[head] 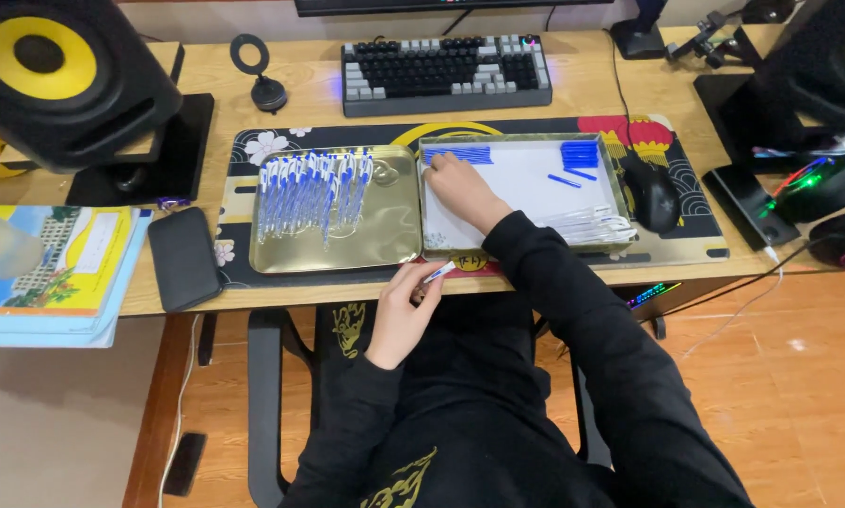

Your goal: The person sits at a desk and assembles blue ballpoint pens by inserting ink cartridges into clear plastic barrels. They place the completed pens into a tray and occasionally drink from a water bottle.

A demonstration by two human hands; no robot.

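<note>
The person sits at the desk (pixel 629 85) with both arms in black sleeves reaching forward. The left hand (pixel 399 315) is held just below the desk's front edge, its grip closed in a pinch around a pen (pixel 438 273) with a white barrel and blue tip. The pen's long axis runs on a slant, its upper end pointing up and to the right toward the desk edge, the lower end hidden in the fingers.

The right hand (pixel 460 188) reaches into the right-hand tin tray (pixel 535 193), which has a white floor. Its fingers are bent and bunched at the tray's far left corner, touching a row of blue refills (pixel 460 154) that lie crosswise; whether it has pinched one I cannot tell. More blue caps (pixel 580 153) sit at the far right of that tray, and clear barrels (pixel 592 226) are heaped at its near right.

Just beside it, the gold tray (pixel 385 240) holds a pile of finished white-and-blue pens (pixel 310 188), lying mostly front to back.
</note>
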